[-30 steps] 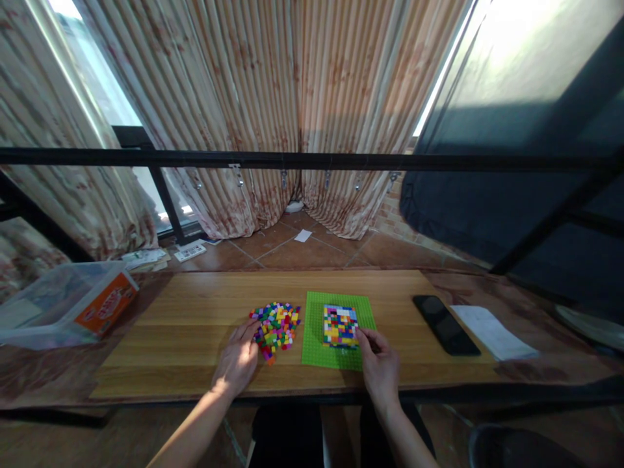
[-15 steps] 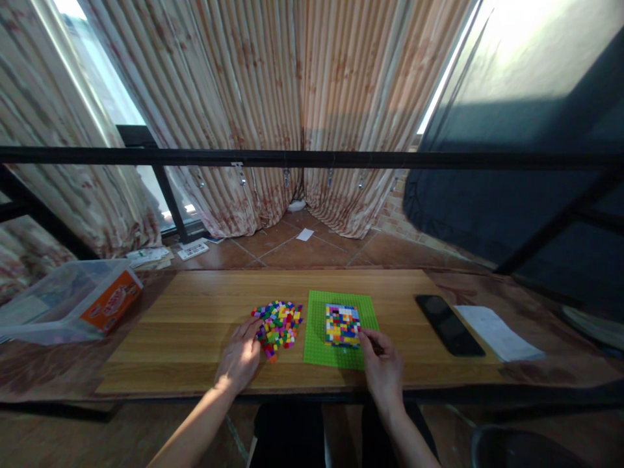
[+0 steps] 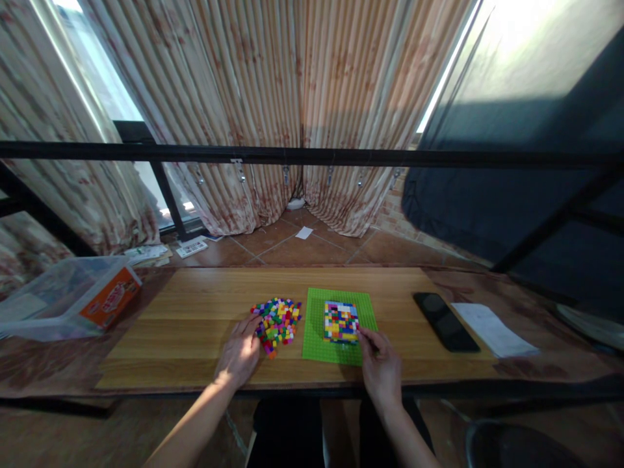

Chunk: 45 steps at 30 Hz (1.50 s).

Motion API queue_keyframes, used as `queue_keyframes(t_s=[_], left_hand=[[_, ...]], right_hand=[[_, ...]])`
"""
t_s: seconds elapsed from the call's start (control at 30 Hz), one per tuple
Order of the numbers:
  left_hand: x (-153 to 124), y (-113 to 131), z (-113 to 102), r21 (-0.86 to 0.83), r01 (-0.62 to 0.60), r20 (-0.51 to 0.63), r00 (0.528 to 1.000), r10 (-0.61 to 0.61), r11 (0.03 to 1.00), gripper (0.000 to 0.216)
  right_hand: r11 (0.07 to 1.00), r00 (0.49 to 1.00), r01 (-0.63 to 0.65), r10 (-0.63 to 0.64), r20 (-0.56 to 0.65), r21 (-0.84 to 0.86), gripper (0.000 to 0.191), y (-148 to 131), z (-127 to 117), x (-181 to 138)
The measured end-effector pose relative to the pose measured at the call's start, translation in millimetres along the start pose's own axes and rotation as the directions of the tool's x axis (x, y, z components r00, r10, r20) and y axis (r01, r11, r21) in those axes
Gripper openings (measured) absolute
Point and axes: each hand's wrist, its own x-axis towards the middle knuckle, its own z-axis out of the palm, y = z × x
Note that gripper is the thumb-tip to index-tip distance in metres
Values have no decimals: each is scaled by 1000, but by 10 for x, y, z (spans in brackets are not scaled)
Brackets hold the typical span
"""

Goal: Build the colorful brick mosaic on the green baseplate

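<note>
A loose pile of small multicoloured toy bricks [image 3: 280, 320] lies left of a green studded baseplate [image 3: 312, 348]. On the baseplate stands a built block of multicoloured bricks [image 3: 340, 322], several layers high. My left hand [image 3: 240, 351] rests on the wood at the pile's left side, fingers stretched out and their tips touching its edge. At the right side of the built block is my right hand [image 3: 380, 361], thumb and forefinger pinched together close to its lower right corner. Whatever is between those fingertips is too small or hidden to make out.
To the right lie a black phone [image 3: 444, 322] and a white sheet of paper [image 3: 494, 330]. A clear plastic bin [image 3: 58, 305] with an orange label stands at the far left. Beyond the wooden tabletop [image 3: 195, 292], a black metal bar [image 3: 302, 156] runs across in front of the curtains.
The whole view has shifted slightly. My right hand stays pinched beside the built block, and my left hand stays at the pile's edge.
</note>
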Motion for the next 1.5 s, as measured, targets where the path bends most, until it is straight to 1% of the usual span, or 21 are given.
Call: queue_keyframes(t_s=[0.17, 0.27, 0.33, 0.43, 0.6, 0.77, 0.9, 1.1, 1.2, 1.27, 1.37, 1.43, 1.5], left_hand=[[1, -13, 10, -10, -5, -8, 1000, 5, 1000, 42], [2, -26, 28, -3, -8, -18, 1000, 8, 1000, 42], [0, -34, 37, 2, -16, -21, 1000, 16, 1000, 42], [-5, -45, 46, 2, -22, -15, 1000, 22, 1000, 41], [-12, -57, 54, -4, -18, -14, 1000, 18, 1000, 41], [-15, -36, 40, -5, -14, -4, 1000, 14, 1000, 42], [-17, -20, 27, 0, -30, -4, 1000, 30, 1000, 42], [-13, -44, 38, 8, -32, -11, 999, 32, 999, 41], [-8, -37, 36, 12, -25, -10, 1000, 25, 1000, 41], [-9, -23, 27, 5, -20, -13, 1000, 20, 1000, 40], [-14, -4, 16, -10, -16, -13, 1000, 16, 1000, 40], [-16, 1, 18, -12, -9, -6, 1000, 9, 1000, 40], [-14, -2, 27, -11, 10, 2, 1000, -10, 1000, 40]], right_hand=[[1000, 1000, 28, -28, 4, 9, 32, -24, 4, 21], [999, 1000, 8, -8, -3, 36, 32, -18, 23, 30], [994, 998, -53, 55, -16, 98, 29, 1, 38, 43], [961, 986, -160, 167, -14, 225, 27, 35, 62, 82], [906, 964, -253, 264, 15, 339, 28, 39, 95, 170], [850, 931, -356, 358, 70, 389, 25, -14, 90, 229], [825, 914, -397, 396, 90, 402, 21, -50, 78, 253], [816, 912, -404, 396, 108, 413, 21, -83, 74, 256], [824, 919, -388, 379, 109, 412, 27, -62, 50, 221], [834, 926, -370, 367, 88, 409, 34, -19, 19, 190], [854, 935, -333, 354, 23, 400, 42, 62, -42, 138], [866, 938, -317, 346, -8, 386, 43, 90, -74, 77], [892, 949, -291, 314, -11, 345, 39, 67, -75, -31]])
